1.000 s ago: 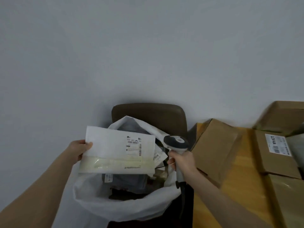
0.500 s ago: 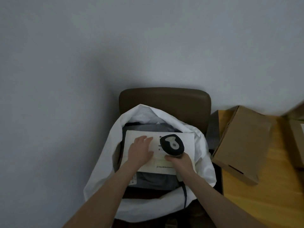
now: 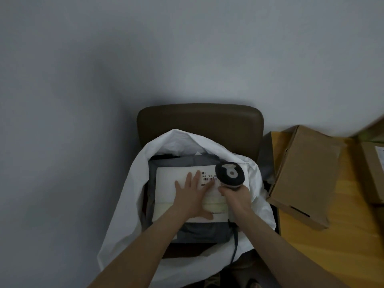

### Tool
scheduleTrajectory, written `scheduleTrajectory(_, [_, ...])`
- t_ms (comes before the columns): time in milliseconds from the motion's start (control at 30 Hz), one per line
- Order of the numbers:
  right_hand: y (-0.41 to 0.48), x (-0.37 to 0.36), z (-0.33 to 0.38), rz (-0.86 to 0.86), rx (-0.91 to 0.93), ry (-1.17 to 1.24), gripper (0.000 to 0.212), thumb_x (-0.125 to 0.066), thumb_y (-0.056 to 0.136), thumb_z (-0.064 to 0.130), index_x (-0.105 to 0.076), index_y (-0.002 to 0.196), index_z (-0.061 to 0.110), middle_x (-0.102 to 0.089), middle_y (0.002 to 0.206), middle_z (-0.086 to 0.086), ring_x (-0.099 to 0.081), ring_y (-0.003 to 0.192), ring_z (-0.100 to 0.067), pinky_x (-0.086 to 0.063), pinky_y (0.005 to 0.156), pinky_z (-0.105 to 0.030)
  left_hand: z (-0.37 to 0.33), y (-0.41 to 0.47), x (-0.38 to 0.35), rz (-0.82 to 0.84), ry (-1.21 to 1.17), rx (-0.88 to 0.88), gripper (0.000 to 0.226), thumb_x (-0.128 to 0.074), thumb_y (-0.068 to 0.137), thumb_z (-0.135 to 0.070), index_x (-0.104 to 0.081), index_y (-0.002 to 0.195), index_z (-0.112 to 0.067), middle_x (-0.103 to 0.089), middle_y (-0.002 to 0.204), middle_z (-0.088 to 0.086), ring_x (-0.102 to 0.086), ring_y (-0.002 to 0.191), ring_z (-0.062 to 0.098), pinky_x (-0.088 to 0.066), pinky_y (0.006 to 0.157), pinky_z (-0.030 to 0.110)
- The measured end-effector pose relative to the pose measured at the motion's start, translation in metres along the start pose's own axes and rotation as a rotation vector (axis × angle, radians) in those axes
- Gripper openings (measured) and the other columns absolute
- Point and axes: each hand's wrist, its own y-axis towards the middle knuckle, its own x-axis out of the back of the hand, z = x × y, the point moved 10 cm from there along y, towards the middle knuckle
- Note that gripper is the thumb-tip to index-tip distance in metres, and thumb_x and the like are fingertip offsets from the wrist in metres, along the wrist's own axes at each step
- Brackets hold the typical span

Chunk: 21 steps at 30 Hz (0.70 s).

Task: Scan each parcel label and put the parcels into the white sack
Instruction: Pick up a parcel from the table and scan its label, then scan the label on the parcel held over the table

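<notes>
Lying flat in the open mouth of the white sack (image 3: 128, 204), the white parcel (image 3: 166, 188) rests on top of a grey parcel (image 3: 199, 227), with its printed label (image 3: 208, 179) facing up toward its far right part. The left hand (image 3: 193, 196) is spread on the white parcel, palm down and fingers straight and apart, the fingertips reaching the edge of the label's barcode. The right hand (image 3: 236, 194) is curled tightly round the handle of a scanner (image 3: 229, 174), whose dark head with a pale grey top sits over the right end of the label; whether it touches the parcel cannot be told. A dark cable (image 3: 234, 248) drops from below that hand across the near wall of the sack. The sack stands on a brown chair (image 3: 199, 119), its rim folded outward and rising in front of the backrest. To the right, a wooden surface (image 3: 340, 246) carries a closed cardboard box (image 3: 307, 175) just beside the sack, tilted with one corner toward the chair, and a second box (image 3: 372, 179) cut off by the picture's right edge. A plain pale wall (image 3: 187, 48) fills the space behind.
</notes>
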Motion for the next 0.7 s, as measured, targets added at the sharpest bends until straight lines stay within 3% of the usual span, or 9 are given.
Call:
scheduleTrajectory(100, [0.01, 0.02, 0.0, -0.105, 0.021, -0.115, 0.013, -0.066, 0.072, 0.027, -0.059, 0.079, 0.02, -0.065, 0.091, -0.006, -0.061, 0.089, -0.026, -0.052, 0.084, -0.043, 0.005, 0.015, 0.015, -0.005, -0.132, 0.067, 0.121, -0.072, 0.062, -0.068, 0.004, 0.151, -0.036, 0.018, 0.159, 0.006, 0.015, 0.145, 0.033, -0.005, 0.111, 0.067])
scheduleTrajectory(267, [0.003, 0.004, -0.013, 0.064, -0.009, -0.168, 0.011, -0.065, 0.081, 0.01, -0.057, 0.081, 0.018, -0.058, 0.08, 0.003, -0.056, 0.086, -0.019, -0.042, 0.074, -0.03, 0.031, 0.009, 0.014, 0.008, -0.091, 0.131, 0.127, -0.076, 0.059, -0.067, 0.004, 0.151, -0.031, 0.002, 0.158, 0.007, 0.002, 0.146, 0.03, -0.01, 0.111, 0.066])
scheduleTrajectory(400, [-0.012, -0.024, -0.027, 0.215, -0.072, -0.052, 0.019, -0.069, 0.079, 0.01, -0.063, 0.095, 0.016, -0.065, 0.098, -0.002, -0.058, 0.1, -0.022, -0.046, 0.085, -0.036, 0.06, -0.017, -0.002, 0.014, -0.007, 0.232, 0.129, -0.078, 0.06, -0.062, 0.004, 0.151, -0.025, -0.003, 0.154, 0.012, -0.005, 0.144, 0.033, -0.013, 0.111, 0.065])
scheduleTrajectory(500, [-0.006, -0.02, -0.027, 0.192, -0.102, 0.064, 0.023, -0.068, 0.081, 0.006, -0.058, 0.101, 0.013, -0.061, 0.103, -0.005, -0.054, 0.101, -0.021, -0.041, 0.084, -0.034, 0.056, -0.029, -0.018, 0.005, -0.062, 0.236, 0.129, -0.08, 0.06, -0.058, 0.002, 0.151, -0.018, 0.004, 0.158, 0.007, 0.002, 0.146, 0.029, -0.011, 0.111, 0.065])
scheduleTrajectory(633, [0.003, -0.001, -0.032, 0.159, -0.125, 0.086, 0.043, -0.071, 0.082, 0.007, -0.055, 0.122, 0.009, -0.056, 0.111, -0.005, -0.05, 0.109, -0.024, -0.04, 0.099, -0.039, 0.032, -0.049, -0.059, -0.013, -0.071, 0.261, 0.123, -0.078, 0.062, -0.059, -0.003, 0.15, -0.017, -0.008, 0.156, 0.003, -0.007, 0.145, 0.026, -0.016, 0.113, 0.06])
scheduleTrajectory(700, [0.005, 0.001, -0.036, 0.167, -0.128, 0.107, 0.047, -0.072, 0.081, 0.006, -0.055, 0.125, 0.008, -0.057, 0.114, -0.005, -0.05, 0.11, -0.024, -0.04, 0.099, -0.038, 0.027, -0.052, -0.07, -0.031, -0.029, 0.28, 0.126, -0.077, 0.064, -0.058, 0.004, 0.151, -0.016, -0.006, 0.157, 0.006, -0.007, 0.145, 0.028, -0.015, 0.115, 0.057])
